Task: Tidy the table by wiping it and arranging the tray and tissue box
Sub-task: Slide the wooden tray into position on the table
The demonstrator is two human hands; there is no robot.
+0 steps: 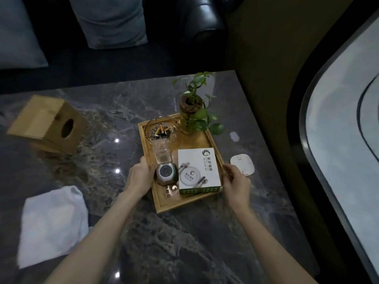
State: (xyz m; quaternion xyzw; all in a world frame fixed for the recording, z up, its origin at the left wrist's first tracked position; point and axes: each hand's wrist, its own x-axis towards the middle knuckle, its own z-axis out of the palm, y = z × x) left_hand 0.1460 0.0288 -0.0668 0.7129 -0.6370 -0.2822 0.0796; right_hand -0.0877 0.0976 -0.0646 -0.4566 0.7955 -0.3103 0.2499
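Both hands, left hand [139, 175] and right hand [235, 179], are gripping the tray [202, 140] at centre frame, fingers closed on its sides. The white cloth [51, 224] is lying lower left on the worktop [184, 242]. The tissue box [48, 125] is lying tipped at upper left, so arranging looks unfinished.

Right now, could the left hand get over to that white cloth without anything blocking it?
Probably yes. The left hand grips the tray's left edge, and the white cloth lies on the table to its left and nearer the person, with only bare marble between. It must first let go.
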